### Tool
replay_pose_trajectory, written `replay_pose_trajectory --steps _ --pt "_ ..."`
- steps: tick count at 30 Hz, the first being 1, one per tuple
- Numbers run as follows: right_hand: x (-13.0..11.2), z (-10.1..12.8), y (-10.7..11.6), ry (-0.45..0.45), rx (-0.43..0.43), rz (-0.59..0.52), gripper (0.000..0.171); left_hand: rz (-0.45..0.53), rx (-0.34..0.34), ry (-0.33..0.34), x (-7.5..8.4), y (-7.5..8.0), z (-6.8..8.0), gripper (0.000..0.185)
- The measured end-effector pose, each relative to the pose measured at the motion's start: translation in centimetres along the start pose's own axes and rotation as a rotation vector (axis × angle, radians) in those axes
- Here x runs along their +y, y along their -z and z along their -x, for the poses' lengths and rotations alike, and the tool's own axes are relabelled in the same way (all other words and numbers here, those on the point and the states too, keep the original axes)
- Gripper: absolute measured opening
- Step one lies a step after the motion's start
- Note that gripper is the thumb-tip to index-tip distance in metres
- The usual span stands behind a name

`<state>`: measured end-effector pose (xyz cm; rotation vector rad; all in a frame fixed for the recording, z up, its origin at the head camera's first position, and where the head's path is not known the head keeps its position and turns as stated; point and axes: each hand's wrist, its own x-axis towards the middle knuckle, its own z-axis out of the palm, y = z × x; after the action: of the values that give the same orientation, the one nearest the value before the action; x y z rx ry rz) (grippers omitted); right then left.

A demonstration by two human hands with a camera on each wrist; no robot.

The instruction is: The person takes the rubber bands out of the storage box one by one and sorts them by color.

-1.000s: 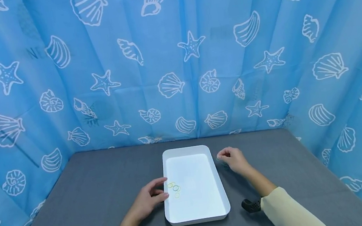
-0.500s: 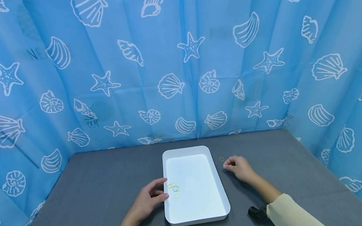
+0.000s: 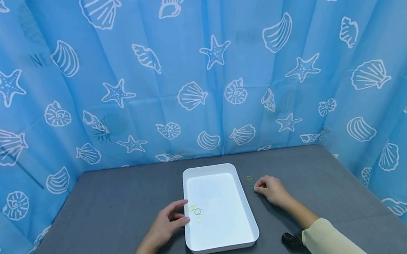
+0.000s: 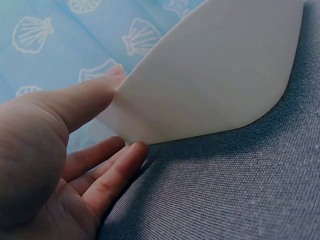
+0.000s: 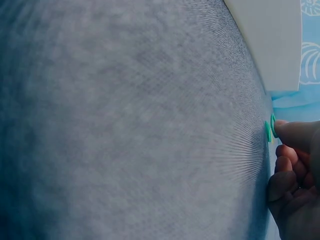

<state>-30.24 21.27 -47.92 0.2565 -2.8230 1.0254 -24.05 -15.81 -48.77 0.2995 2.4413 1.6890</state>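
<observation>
A white tray [image 3: 225, 231] lies on the table, with several thin yellow and green rubber bands [image 3: 199, 220] near its left wall. My left hand [image 3: 166, 224] touches that wall from outside; in the left wrist view the thumb is at the rim and the fingertips [image 4: 137, 150] are by the bottom edge. Right of the tray, my right hand [image 3: 271, 191] pinches a green rubber band [image 5: 273, 126] between thumb and finger, low over the table. Close to it shows another green band [image 5: 267, 131]. A yellow-green band [image 3: 249, 178] lies just beyond the right fingertips.
Grey cloth covers the table [image 3: 128, 197]. A blue curtain with white shell prints [image 3: 194, 115] stands behind it and along both sides. Black wrist devices [image 3: 292, 240] sit under both forearms.
My right hand has come nearer to the body and slightly right, uncovering bands on the cloth that it was at before. The left hand and the tray have stayed still.
</observation>
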Motion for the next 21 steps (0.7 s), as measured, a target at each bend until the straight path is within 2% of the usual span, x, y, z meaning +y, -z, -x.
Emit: replay_pose_trajectory --steps 8,21 --pt "0.07 0.0 0.05 0.028 -0.012 0.033 0.007 -0.004 0.005 0.005 -0.08 0.0 -0.03 0.054" --pt "-0.02 -0.15 0.07 0.018 -0.006 0.053 0.007 0.006 0.001 -0.007 -0.2 0.04 -0.01 0.053"
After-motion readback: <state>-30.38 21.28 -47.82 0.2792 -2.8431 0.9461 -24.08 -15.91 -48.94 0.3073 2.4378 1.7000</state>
